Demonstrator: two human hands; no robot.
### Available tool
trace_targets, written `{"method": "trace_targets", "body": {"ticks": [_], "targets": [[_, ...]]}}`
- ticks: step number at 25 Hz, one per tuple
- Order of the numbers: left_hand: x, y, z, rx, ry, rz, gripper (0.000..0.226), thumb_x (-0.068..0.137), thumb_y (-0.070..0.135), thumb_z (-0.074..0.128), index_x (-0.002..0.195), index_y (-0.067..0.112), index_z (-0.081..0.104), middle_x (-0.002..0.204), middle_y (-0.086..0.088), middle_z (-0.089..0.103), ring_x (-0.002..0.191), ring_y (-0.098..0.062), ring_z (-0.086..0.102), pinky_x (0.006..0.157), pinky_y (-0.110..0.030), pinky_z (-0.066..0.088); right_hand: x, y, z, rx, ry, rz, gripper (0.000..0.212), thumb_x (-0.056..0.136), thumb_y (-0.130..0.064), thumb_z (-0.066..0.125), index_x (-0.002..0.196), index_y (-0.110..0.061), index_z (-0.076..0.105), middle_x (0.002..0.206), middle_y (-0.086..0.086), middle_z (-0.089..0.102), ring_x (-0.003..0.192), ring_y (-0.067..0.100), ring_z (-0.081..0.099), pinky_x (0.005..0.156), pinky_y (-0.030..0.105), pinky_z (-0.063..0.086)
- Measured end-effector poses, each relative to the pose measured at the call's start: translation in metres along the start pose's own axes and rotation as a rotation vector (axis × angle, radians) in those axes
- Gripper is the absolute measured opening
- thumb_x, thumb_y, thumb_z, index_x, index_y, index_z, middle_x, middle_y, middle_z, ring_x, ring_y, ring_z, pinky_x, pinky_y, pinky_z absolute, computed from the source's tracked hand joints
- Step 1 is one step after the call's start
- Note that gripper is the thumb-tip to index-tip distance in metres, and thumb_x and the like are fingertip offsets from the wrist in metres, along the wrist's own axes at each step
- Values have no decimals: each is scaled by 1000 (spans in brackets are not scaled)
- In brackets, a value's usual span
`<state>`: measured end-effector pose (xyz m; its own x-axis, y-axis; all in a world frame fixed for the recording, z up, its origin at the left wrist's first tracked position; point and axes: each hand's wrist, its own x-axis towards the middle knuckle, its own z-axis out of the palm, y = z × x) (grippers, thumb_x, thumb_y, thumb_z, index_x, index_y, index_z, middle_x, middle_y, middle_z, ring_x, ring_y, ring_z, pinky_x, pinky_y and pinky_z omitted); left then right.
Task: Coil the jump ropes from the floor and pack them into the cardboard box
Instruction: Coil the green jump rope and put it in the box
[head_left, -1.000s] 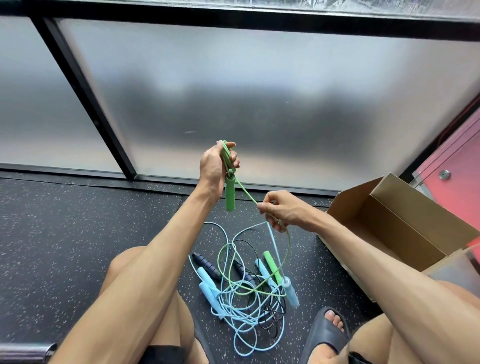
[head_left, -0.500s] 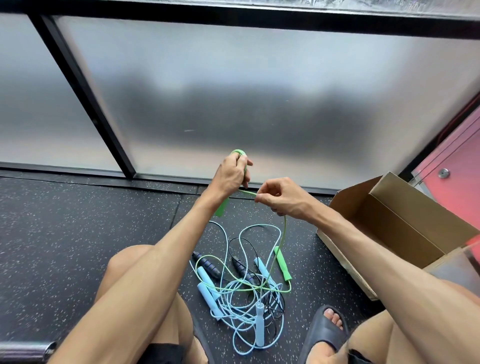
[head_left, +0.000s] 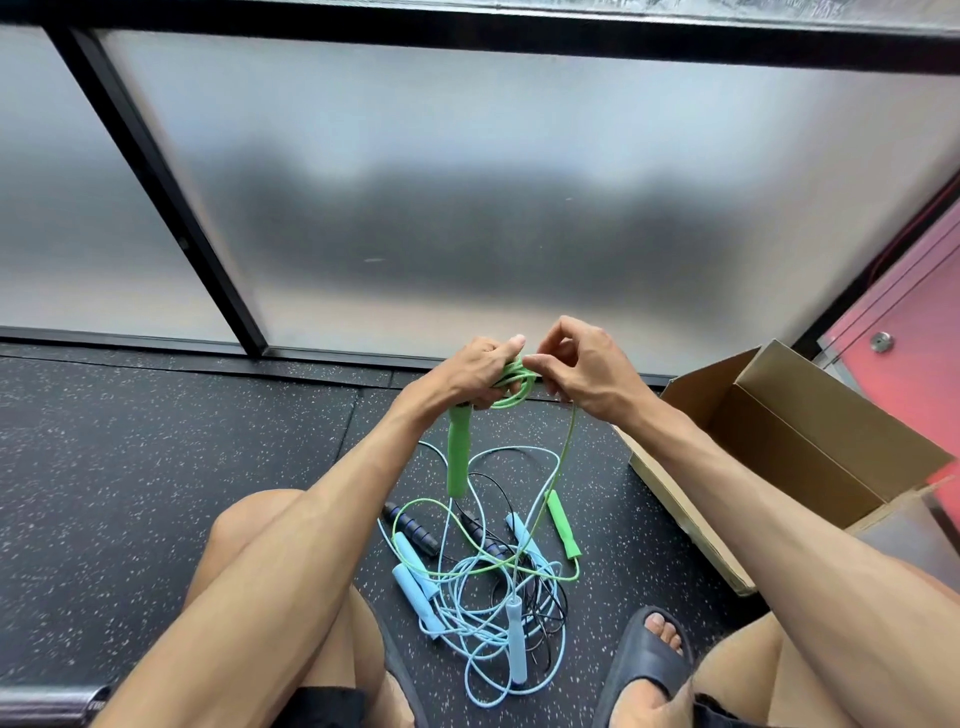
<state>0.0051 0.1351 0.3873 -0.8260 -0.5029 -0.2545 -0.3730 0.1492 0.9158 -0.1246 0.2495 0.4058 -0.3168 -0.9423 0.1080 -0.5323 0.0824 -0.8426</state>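
Above the floor (head_left: 156, 467), between my knees, my left hand (head_left: 467, 374) grips the coiled part of the green rope (head_left: 519, 384), fingers curled round the loops so they cannot spring apart — one handle (head_left: 458, 457) hangs below it. My right hand (head_left: 582, 369) pinches the free cord beside the coil, placed to lay on another turn. The cord's tail runs down into the tangled pile (head_left: 493, 608) — blue and black ropes, uncoiled. At my right the box (head_left: 810, 447) stands open.

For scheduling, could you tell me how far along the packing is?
Nothing visible in the cardboard box yet. The left hand grips green rope loops; the right hand pinches its cord. Remaining: blue ropes and black rope lie tangled on the floor, uncoiled.
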Motion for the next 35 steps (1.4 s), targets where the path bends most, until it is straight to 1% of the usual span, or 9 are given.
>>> {"method": "trace_targets", "body": {"ticks": [5, 9, 12, 16, 19, 21, 28, 32, 35], "targets": [[-10, 1, -7, -262, -207, -9, 51, 105, 41, 37, 62, 13, 42, 47, 2, 24, 41, -12, 16, 45, -26, 16, 4, 8, 0, -14, 15, 76, 29, 92, -33, 66, 87, -7, 54, 65, 9, 65, 48, 12, 59, 48, 28, 51], [-12, 7, -12, -643, -307, -23, 47, 103, 40, 37, 63, 17, 34, 40, 8, 19, 39, -11, 8, 42, -25, 13, 4, 12, 8, 152, -35, 186, 30, 105, -29, 43, 88, -5, 49, 68, 13, 61, 56, 21, 65, 61, 45, 59], [-13, 10, -21, -839, -242, 38, 43, 102, 34, 41, 63, 19, 33, 45, 8, 15, 40, -10, 9, 45, -24, 14, 0, 18, 11, 251, -216, 338, 25, 106, -11, 32, 94, -5, 53, 84, 21, 71, 80, 31, 70, 78, 46, 57], [-12, 8, -31, -1053, -172, 113, 41, 103, 34, 39, 66, 17, 38, 41, 9, 20, 39, -9, 9, 43, -22, 18, -10, 31, 22, 72, -479, 459, 13, 99, -4, 48, 102, -5, 61, 91, 10, 75, 87, 24, 70, 80, 38, 53], [-9, 8, -33, -1139, -70, 174, 38, 104, 32, 33, 73, 13, 44, 46, 6, 27, 42, -10, 17, 47, -24, 29, -13, 25, 23, 152, -421, 439, 15, 101, -10, 51, 108, 2, 56, 82, 17, 72, 75, 31, 70, 74, 45, 61], [-7, 8, -35, -1160, 63, 206, 35, 104, 28, 30, 80, 11, 47, 53, 3, 31, 47, -12, 26, 54, -27, 34, -12, 17, 20, 262, -353, 426, 17, 102, -12, 51, 108, 3, 50, 75, 22, 69, 64, 34, 68, 59, 42, 60], [-1, 4, -31, -932, 344, 248, 30, 108, 26, 32, 94, 8, 52, 60, 2, 45, 52, -14, 40, 62, -30, 36, -5, 3, 12, 146, -255, 299, 15, 99, -17, 57, 94, -3, 59, 65, 10, 57, 43, 16, 48, 40, 25, 40], [1, 6, -31, -959, 467, 271, 27, 108, 23, 33, 88, 11, 47, 63, 0, 42, 51, -14, 40, 59, -27, 38, -11, 4, 15, 162, -369, 377, 18, 103, -19, 49, 106, -1, 48, 73, 21, 63, 57, 33, 63, 54, 43, 58], [3, 4, -39, -1042, 576, 277, 28, 108, 21, 32, 85, 12, 44, 64, -2, 42, 49, -14, 42, 57, -27, 40, -19, 4, 17, 154, -500, 467, 15, 105, -13, 44, 113, -2, 40, 81, 26, 69, 71, 40, 71, 71, 54, 60]]}}
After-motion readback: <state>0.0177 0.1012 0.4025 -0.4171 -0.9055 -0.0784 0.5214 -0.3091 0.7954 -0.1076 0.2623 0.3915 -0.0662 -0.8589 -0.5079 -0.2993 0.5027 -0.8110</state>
